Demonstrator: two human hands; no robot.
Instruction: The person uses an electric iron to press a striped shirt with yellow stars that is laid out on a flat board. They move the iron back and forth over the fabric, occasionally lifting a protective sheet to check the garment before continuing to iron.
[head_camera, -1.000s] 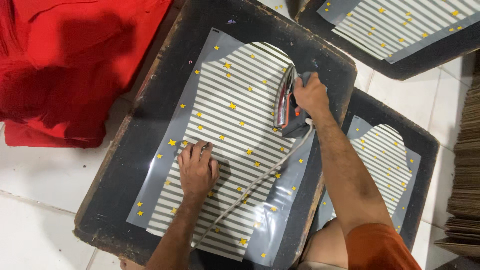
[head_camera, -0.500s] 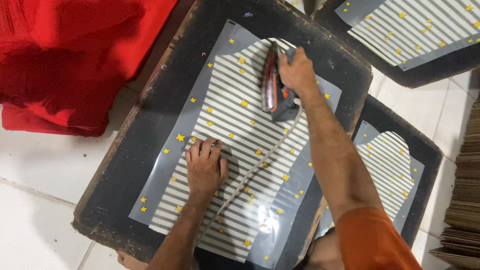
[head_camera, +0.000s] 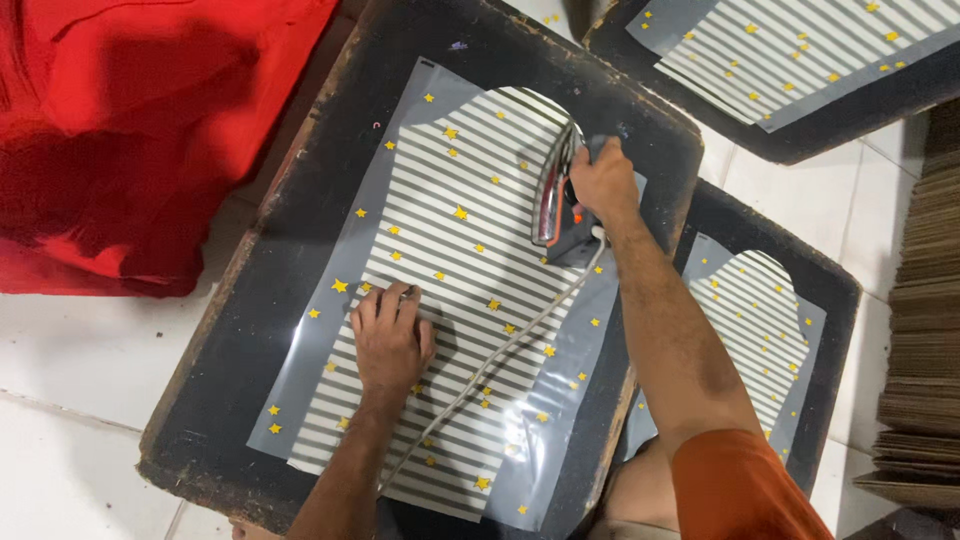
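The right hand (head_camera: 603, 182) grips the heavy, rigid iron (head_camera: 556, 195) by its handle at the far right of the thin, slippery striped sheet (head_camera: 450, 300), pinned under the left hand's (head_camera: 390, 340) flat, spread fingers.

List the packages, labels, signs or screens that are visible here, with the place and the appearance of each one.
No packages, labels, signs or screens show. The nearest things:
Striped transfer sheet: on the dark board under both hands, glossy grey, white stripes, yellow stars.
Second sheet: board at lower right, same pattern.
Third sheet: board at top right, same pattern.
Cardboard stack: right edge, brown, flat layers.
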